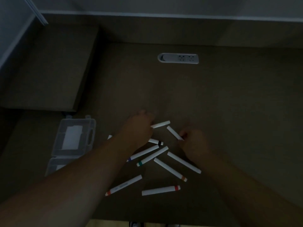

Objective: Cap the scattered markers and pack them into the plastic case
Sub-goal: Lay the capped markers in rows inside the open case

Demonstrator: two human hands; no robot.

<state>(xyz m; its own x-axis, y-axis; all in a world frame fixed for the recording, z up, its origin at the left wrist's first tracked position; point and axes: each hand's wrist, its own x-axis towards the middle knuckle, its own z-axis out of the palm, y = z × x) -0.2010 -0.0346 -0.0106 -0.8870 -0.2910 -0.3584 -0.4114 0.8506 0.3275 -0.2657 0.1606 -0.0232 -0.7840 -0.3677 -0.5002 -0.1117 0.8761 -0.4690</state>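
Observation:
Several white markers with coloured bands lie scattered on the dim brown desk. My left hand grips the end of one white marker that points right. My right hand pinches the near end of another white marker that slants up to the left. Below the hands lie a blue-banded marker, a green-banded marker, an orange-banded one and a red-banded one. The clear plastic case lies open at the left, with a white insert inside.
A white socket strip is set into the desk at the back. A raised brown block stands at the back left behind the case. The desk's front edge runs along the bottom of the view.

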